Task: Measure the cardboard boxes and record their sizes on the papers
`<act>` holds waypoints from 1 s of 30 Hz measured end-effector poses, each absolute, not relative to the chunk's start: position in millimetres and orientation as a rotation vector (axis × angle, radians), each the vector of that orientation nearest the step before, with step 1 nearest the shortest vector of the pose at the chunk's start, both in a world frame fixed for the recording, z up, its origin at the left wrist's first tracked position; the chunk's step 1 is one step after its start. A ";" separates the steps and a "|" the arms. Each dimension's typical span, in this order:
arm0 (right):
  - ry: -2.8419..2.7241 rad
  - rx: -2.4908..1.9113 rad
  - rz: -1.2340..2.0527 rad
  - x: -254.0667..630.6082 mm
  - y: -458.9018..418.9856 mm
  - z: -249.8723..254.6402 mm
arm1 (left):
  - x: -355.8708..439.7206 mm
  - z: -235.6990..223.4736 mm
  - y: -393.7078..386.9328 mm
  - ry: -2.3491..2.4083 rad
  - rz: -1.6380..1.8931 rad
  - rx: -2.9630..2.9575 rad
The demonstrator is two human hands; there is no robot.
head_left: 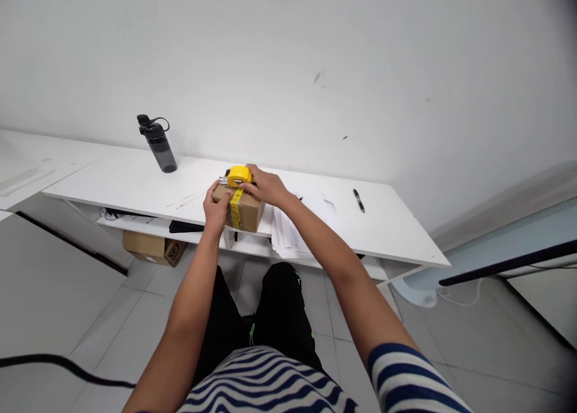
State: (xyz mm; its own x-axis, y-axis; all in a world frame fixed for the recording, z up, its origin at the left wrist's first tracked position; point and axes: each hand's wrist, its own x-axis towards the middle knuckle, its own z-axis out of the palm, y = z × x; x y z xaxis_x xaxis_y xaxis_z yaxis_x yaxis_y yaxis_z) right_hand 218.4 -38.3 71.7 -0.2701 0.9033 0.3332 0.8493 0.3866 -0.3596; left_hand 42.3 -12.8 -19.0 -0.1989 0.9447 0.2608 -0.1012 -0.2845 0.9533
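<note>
A small brown cardboard box (247,213) with a yellow tape strip down its front sits at the front edge of the white desk. On its top rests a yellow tape measure (239,175), with my right hand (267,186) closed around its right side. My left hand (217,207) grips the box's left side, its thumb on the top edge and its fingers near the silver end of the tape measure. The undersides of both hands' fingers are partly hidden.
A dark water bottle (160,145) stands at the back left of the desk (383,226). Papers (288,232) lie right of the box and overhang the front edge. A black pen (359,201) lies farther right. Another cardboard box (148,246) is underneath, against the wall (279,70) side.
</note>
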 end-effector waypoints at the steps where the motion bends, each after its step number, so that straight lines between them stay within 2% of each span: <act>1: -2.180 -1.498 0.138 213.6 -33.4 72.9 | 42.6 -18.4 -13.1 1.099 1.605 1.213; 6: -2.120 -1.501 0.138 214.7 -33.1 67.8 | 42.2 -18.4 -21.2 1.106 1.604 1.225; 15: -1.597 -1.454 0.192 238.4 -36.1 51.5 | 28.8 -35.8 -38.3 1.012 1.672 1.264; 20: -1.237 -1.249 0.468 244.4 -30.2 25.5 | 18.7 -51.7 -56.1 0.988 1.753 1.231; 24: -1.219 -1.147 0.683 239.5 -33.6 13.2 | 15.6 -62.2 -63.4 0.952 1.770 1.203; 30: -1.372 -1.180 0.701 225.7 -55.0 11.8 | -4.6 -76.2 -50.6 1.046 1.837 1.010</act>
